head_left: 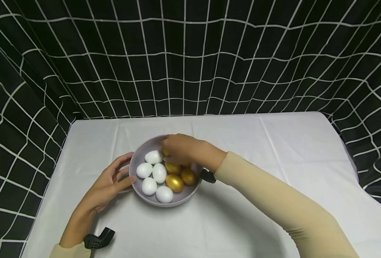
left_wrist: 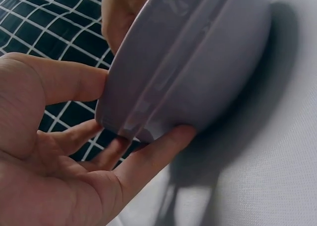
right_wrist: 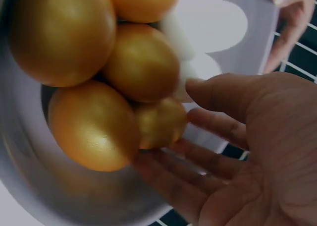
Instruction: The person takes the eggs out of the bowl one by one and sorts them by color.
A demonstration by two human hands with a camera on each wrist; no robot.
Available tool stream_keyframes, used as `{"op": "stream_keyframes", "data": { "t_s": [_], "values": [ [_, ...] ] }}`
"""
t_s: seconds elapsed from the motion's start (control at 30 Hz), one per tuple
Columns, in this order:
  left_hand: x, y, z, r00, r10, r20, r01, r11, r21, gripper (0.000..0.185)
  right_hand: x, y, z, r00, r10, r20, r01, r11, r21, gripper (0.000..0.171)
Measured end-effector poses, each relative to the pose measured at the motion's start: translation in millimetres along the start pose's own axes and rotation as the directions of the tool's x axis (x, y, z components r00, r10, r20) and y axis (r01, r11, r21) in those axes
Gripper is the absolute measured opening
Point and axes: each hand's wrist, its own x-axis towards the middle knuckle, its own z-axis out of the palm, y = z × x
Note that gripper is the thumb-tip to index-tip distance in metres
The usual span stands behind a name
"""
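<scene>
A lilac bowl (head_left: pixel 145 147) stands on the white table and holds several white eggs (head_left: pixel 159 172) on its left and gold eggs (head_left: pixel 175 182) on its right. My left hand (head_left: pixel 111 182) grips the bowl's left side; in the left wrist view the thumb of that hand (left_wrist: pixel 59 151) lies on the rim and the fingers reach under the bowl wall (left_wrist: pixel 198 52). My right hand (head_left: pixel 174 150) reaches into the far side of the bowl. In the right wrist view the hand (right_wrist: pixel 237 151) is spread, and one small gold egg (right_wrist: pixel 158 122) lies against its nearly straight fingers.
The white tablecloth (head_left: pixel 274 161) covers the whole table, with bare cloth right of and in front of the bowl. A black curtain with a white grid (head_left: pixel 190 64) closes off the back and both sides. Black wrist mounts (head_left: pixel 98 238) sit on both arms.
</scene>
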Motion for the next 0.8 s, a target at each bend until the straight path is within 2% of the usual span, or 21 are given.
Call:
{"op": "stream_keyframes", "data": {
  "t_s": [0.17,0.5,0.63,0.8],
  "values": [
    [0.1,2.3,0.2,1.0,-0.001,0.007,0.001,1.0,0.005,0.077,10,-2,6,1.0,-0.029,0.01,0.029,1.0,-0.011,0.023],
    [-0.6,4.8,1.9,1.0,-0.003,0.006,0.002,1.0,0.011,0.076,20,-2,13,0.998,-0.058,-0.02,0.055,0.992,-0.115,0.038],
    [-1.1,5.3,2.9,1.0,-0.008,0.006,0.008,1.0,0.008,0.076,14,1,9,0.995,-0.083,-0.049,0.08,0.994,-0.074,0.041],
    [-1.5,5.4,2.7,1.0,-0.014,0.0,0.014,1.0,0.01,0.076,2,8,4,0.982,-0.135,-0.133,0.144,0.988,0.054,0.038]
  ]
}}
